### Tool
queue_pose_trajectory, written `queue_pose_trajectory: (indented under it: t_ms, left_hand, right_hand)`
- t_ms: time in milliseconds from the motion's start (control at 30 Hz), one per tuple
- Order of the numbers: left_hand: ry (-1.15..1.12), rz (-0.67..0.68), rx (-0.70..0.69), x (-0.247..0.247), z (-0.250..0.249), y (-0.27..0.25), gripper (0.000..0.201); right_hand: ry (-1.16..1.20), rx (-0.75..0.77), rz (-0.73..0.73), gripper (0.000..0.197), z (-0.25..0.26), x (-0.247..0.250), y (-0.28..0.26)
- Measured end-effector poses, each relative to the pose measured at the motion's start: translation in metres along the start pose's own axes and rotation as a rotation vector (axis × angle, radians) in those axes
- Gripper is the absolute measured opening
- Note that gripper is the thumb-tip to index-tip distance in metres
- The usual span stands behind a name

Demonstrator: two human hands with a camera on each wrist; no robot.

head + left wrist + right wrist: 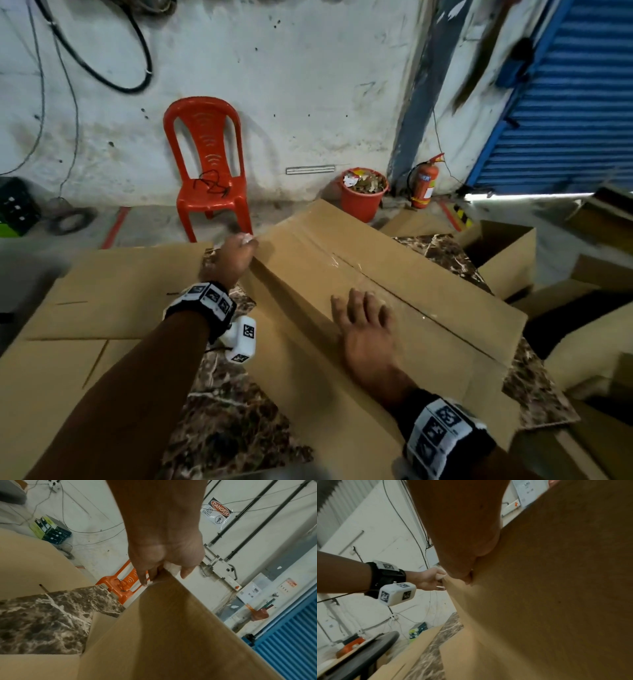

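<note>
The right hand (368,339) is laid flat, fingers spread, on the cardboard box (445,294), whose far left corner is pinched by the left hand (234,257). The box is set on the marble tabletop (222,411). Its top seam (376,284) is already taped; only smoothing the ends is judged left.
</note>
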State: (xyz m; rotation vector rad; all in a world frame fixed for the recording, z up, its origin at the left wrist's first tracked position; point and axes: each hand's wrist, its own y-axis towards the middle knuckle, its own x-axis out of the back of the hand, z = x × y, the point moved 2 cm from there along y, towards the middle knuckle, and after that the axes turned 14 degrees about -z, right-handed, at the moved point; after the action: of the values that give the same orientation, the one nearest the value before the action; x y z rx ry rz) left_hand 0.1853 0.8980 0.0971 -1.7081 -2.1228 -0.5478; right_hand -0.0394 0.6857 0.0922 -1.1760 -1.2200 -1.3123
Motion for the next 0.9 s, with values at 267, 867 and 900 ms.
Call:
queue_pose_trajectory:
  t_ms: [267,867,900]
  left_hand:
    - [-0.113,-0.092,-0.044,0.003,0.019,-0.063,0.022]
    - [-0.924,-0.03,0.735,-0.045,0.027,-0.271,0.016]
    - [-0.956,-0.031,0.733,-0.048,0.033,-0.278,0.014]
  right_hand:
    - [0.031,0.125,-0.061,0.075,-0.097,0.007,0.023]
    - [0.659,0.259,-0.218,0.042,-0.058,0.016,0.039]
    - [0.636,0.276,-0.26,0.042,-0.057,0.006,0.038]
